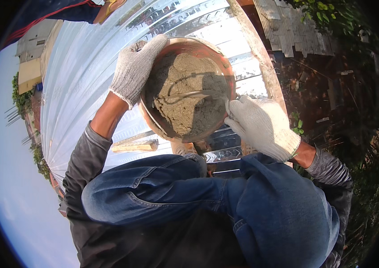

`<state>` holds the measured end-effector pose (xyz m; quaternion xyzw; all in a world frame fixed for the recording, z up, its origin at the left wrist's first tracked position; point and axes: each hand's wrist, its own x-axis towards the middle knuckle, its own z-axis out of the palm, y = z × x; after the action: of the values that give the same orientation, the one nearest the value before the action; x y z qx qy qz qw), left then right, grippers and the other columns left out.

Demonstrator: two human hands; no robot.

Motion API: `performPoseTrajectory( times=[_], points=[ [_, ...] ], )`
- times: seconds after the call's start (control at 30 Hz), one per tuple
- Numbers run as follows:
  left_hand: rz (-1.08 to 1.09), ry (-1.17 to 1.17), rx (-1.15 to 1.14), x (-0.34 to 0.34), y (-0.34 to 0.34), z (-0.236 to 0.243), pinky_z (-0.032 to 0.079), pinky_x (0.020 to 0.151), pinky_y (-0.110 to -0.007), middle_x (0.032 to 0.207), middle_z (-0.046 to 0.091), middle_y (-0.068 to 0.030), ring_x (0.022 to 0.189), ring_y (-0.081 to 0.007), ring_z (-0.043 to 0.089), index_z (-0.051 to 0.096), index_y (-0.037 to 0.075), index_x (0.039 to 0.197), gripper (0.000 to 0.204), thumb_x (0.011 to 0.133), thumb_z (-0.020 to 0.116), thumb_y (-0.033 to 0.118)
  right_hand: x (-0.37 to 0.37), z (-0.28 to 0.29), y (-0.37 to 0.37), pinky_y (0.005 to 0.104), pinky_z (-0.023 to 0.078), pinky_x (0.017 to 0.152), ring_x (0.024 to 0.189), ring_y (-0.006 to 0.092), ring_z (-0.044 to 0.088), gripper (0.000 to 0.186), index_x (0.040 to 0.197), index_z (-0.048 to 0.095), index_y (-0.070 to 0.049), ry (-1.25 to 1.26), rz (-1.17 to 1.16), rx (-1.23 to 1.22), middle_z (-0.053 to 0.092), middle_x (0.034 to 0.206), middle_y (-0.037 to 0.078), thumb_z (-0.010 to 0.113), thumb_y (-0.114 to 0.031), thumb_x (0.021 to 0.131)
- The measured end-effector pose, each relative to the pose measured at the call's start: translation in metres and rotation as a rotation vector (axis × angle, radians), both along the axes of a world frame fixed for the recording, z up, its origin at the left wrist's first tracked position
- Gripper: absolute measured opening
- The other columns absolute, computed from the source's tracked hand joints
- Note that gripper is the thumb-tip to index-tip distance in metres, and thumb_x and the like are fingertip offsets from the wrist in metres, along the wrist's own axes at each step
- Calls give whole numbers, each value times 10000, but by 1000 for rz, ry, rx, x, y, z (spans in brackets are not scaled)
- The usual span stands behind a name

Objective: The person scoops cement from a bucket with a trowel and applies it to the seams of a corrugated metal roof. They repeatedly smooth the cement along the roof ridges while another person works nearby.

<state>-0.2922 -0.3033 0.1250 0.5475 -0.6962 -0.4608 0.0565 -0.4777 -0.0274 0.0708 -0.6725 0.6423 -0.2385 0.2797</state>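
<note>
A reddish bucket full of wet grey cement mortar is tipped toward me above my bent knees. My left hand, in a whitish knit glove, grips its rim at the upper left, the fingers partly hidden behind the wall. On the right side, my right hand, gloved alike, is closed at the bucket's edge. The thin bucket handle runs across the mortar to that hand; whether the fingers hold the handle, the rim or both, I cannot tell.
Shiny corrugated metal roofing spreads under and left of me. A long pale edge borders it at right, with a drop and plants beyond. A short wooden piece lies near my foot. Another person's striped dark clothing shows at upper left.
</note>
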Motion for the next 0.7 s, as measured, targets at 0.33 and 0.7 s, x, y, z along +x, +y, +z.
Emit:
performPoseTrajectory(
  times=[0.33,0.7],
  points=[
    [129,105,55,19,-10,-15,537,663,-279,883,702,-16,760,-97,630,764,36,1008,441,1020,786,476,-15,3,6,449,581,703,796,361,753,284,1082,718,-39,-246,-184,50,729,853,166,751,-317,1031],
    [81,94,-47,18,12,-6,563,711,-282,920,742,-44,810,-87,654,792,-15,1082,502,1021,776,483,-17,-10,-18,493,568,697,757,396,720,335,1077,741,-28,-200,27,109,721,868,196,661,-353,1088]
  ],
)
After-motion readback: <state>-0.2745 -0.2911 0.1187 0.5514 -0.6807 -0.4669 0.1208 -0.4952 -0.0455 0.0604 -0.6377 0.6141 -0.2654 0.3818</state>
